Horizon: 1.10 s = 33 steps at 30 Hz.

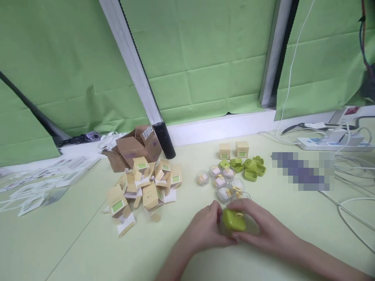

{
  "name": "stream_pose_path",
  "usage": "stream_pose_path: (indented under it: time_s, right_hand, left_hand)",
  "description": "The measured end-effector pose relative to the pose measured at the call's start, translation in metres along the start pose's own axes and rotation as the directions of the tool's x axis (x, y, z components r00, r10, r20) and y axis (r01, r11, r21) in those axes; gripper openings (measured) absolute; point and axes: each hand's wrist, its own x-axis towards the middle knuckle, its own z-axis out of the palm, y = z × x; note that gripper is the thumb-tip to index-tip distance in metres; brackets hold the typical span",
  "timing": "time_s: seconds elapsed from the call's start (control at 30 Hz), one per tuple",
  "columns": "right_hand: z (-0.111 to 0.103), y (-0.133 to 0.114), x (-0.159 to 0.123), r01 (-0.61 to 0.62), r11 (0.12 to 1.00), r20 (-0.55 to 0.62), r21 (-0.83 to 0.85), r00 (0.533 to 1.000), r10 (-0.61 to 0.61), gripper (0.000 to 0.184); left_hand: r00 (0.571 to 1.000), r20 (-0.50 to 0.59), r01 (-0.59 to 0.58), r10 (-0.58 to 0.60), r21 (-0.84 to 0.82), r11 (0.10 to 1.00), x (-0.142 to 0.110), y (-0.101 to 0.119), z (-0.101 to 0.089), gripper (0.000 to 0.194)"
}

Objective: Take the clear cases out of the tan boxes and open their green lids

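Observation:
My left hand point(206, 226) and my right hand point(260, 220) are closed round a small green plastic case point(234, 219) near the front of the table. A transparent part shows around it, and a bit of yellow lies at its top right. My fingers hide much of its edges. Just beyond my hands sit several transparent cases point(220, 180) with whitish contents and yellow loops. Behind these are several green plastic cases and parts point(250, 174), some of them open.
Opened small cardboard boxes point(150, 196) are piled left of my hands, before a brown carton point(137, 146). Two small boxes point(241, 149) stand upright at the back. White cables point(348, 199) and a power strip point(316, 143) occupy the right. White frames point(58, 179) lie far left.

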Motion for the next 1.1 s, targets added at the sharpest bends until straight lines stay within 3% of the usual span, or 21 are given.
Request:
stream_pose_path:
  time_s: [0.13,0.27,0.3,0.37,0.43,0.47,0.5,0.6,0.67,0.9,1.1]
  right_hand:
    - [0.005,-0.003,0.0,0.016,1.0,0.098,-0.016,0.995,-0.014,0.036]
    - [0.005,-0.007,-0.001,0.033,0.998,0.143,-0.051,0.989,-0.026,0.034]
    - [0.005,-0.008,-0.001,0.027,0.997,0.156,-0.075,0.988,-0.015,0.034]
    - [0.004,-0.011,-0.002,0.0,0.991,0.174,-0.132,0.984,0.023,0.034]
    - [0.004,-0.013,-0.003,-0.009,0.982,0.177,-0.187,0.983,0.042,0.035]
    - [0.003,-0.014,-0.003,-0.004,0.977,0.173,-0.211,0.984,0.042,0.036]
    - [0.003,-0.016,-0.003,0.004,0.972,0.173,-0.233,0.984,0.037,0.037]
    - [-0.002,-0.021,0.0,0.028,0.96,0.194,-0.279,0.981,0.028,0.04]
    - [-0.007,-0.023,0.002,0.028,0.954,0.206,-0.297,0.978,0.036,0.038]
    - [-0.008,-0.013,0.002,0.057,0.923,0.195,-0.38,0.981,0.02,0.035]
    - [-0.015,-0.013,-0.003,0.116,0.923,0.177,-0.366,0.983,-0.053,0.027]
  left_hand:
    - [0.999,-0.008,-0.038,0.038,-0.017,0.999,0.002,0.0,0.005,0.052]
    - [0.997,0.069,0.023,-0.015,-0.111,0.994,-0.005,-0.006,-0.011,0.072]
    - [0.999,0.043,0.02,-0.014,-0.139,0.99,-0.007,-0.008,-0.019,0.075]
    - [0.991,-0.134,-0.006,-0.013,-0.136,0.991,-0.007,-0.013,-0.039,0.065]
    - [0.926,-0.377,0.066,-0.034,0.073,0.995,-0.003,-0.021,-0.061,0.044]
    - [0.881,-0.471,0.166,-0.038,0.234,0.958,0.002,-0.025,-0.071,0.04]
    - [0.839,-0.543,0.306,-0.048,0.398,0.865,0.007,-0.031,-0.08,0.039]
    - [0.744,-0.662,0.511,-0.088,0.479,0.714,0.026,-0.047,-0.095,0.04]
    - [0.721,-0.686,0.554,-0.104,0.479,0.68,0.037,-0.056,-0.095,0.04]
    - [0.777,-0.624,0.513,-0.085,0.549,0.66,0.05,-0.058,-0.076,0.034]
    - [0.807,-0.543,0.459,-0.231,0.331,0.825,0.054,-0.053,-0.069,0.055]
